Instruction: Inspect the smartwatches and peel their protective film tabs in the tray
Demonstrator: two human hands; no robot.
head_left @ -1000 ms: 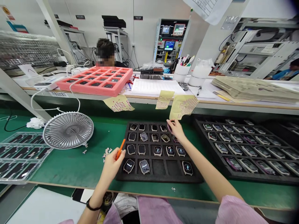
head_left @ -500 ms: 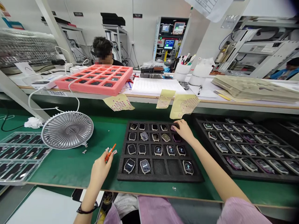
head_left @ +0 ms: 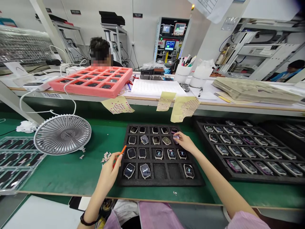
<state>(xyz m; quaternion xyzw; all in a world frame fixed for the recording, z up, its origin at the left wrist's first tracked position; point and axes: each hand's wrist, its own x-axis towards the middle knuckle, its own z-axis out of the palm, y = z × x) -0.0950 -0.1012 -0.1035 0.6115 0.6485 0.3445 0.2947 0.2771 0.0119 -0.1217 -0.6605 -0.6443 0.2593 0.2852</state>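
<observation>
My left hand [head_left: 108, 170] is closed around a thin orange stick-like tool [head_left: 123, 149], whose tip points up at the left edge of a black foam tray [head_left: 160, 171]. Small silvery-white bits [head_left: 106, 156] lie on the green mat beside these fingers. At the tray's right side, the fingertips of my right hand [head_left: 187, 142] pinch a purple smartwatch [head_left: 176, 138] in the second row from the back. Another purple smartwatch [head_left: 174, 130] rests in the pocket behind it. Several pale-framed smartwatches [head_left: 145, 170] sit in the other pockets, some with lit screens. Two front-row pockets hold no watch.
A second black tray [head_left: 234, 171] full of smartwatches lies to the right. On the left are a grey fan [head_left: 64, 135] and a clear tray of dark parts [head_left: 17, 162]. A pink foam tray [head_left: 114, 92] stands on the shelf, with a person behind it.
My right hand has moved from the back-right purple smartwatch to the one in the row in front. My left hand, with the orange tool, has shifted right toward the tray. The view has turned slightly.
</observation>
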